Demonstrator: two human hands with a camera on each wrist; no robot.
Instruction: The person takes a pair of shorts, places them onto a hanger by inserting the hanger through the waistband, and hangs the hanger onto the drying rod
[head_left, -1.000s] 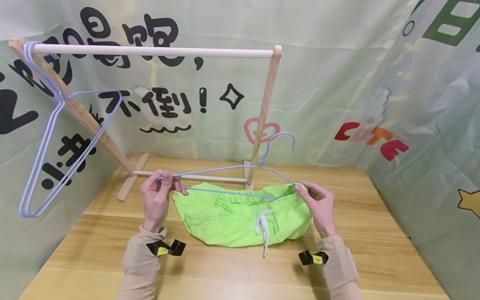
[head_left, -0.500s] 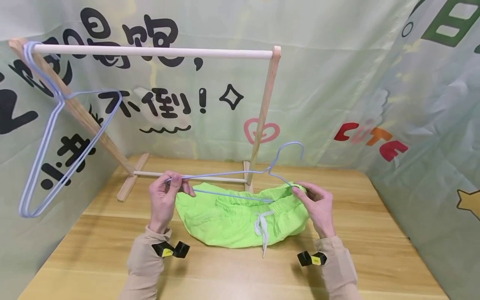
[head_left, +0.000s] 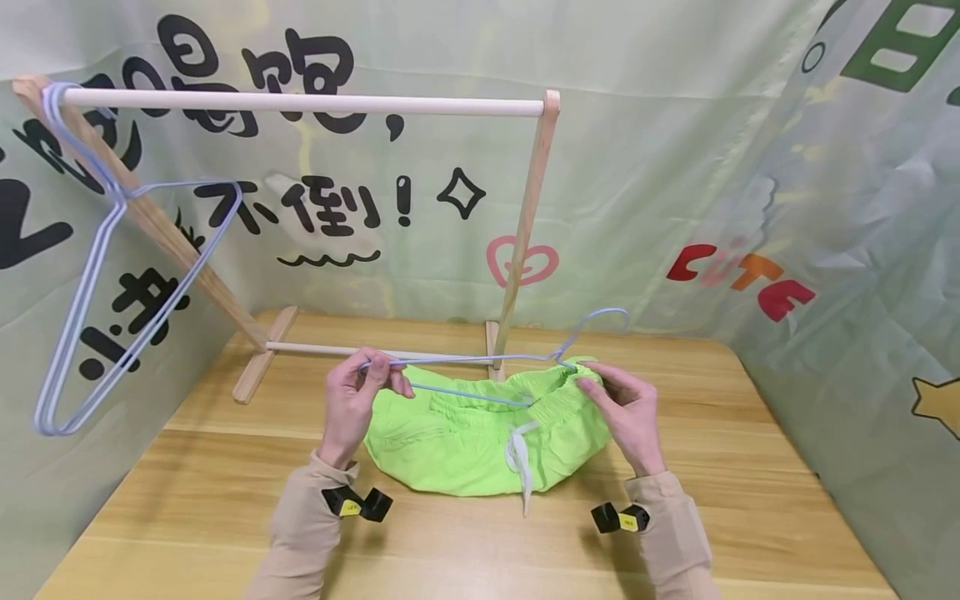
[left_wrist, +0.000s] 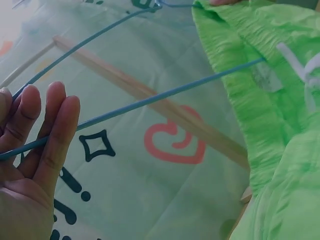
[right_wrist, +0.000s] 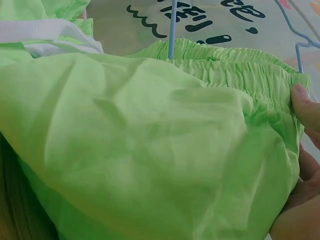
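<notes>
My left hand [head_left: 362,398] grips the left end of a thin blue clothes hanger [head_left: 465,358]. In the left wrist view the hanger's lower bar [left_wrist: 150,100] crosses behind or between the fingers and runs into the waistband. Bright green shorts [head_left: 465,450] lie on the table, with a white drawstring [head_left: 519,458] tied at the front. My right hand [head_left: 626,408] pinches the right side of the elastic waistband [right_wrist: 250,80], its thumb on the outside. The hanger's right end is hidden inside the shorts, and its hook [head_left: 603,315] points up and right.
A wooden clothes rack [head_left: 525,208] with a white top rail [head_left: 315,102] stands behind the shorts. Several blue hangers [head_left: 112,250] hang at its left end. Printed curtains [head_left: 637,167] enclose the wooden table [head_left: 742,467] at the back and sides.
My left hand has moved right and slightly down, sliding the hanger further into the waistband. The hook has shifted right and lowered. My right hand has moved slightly left with the waistband.
</notes>
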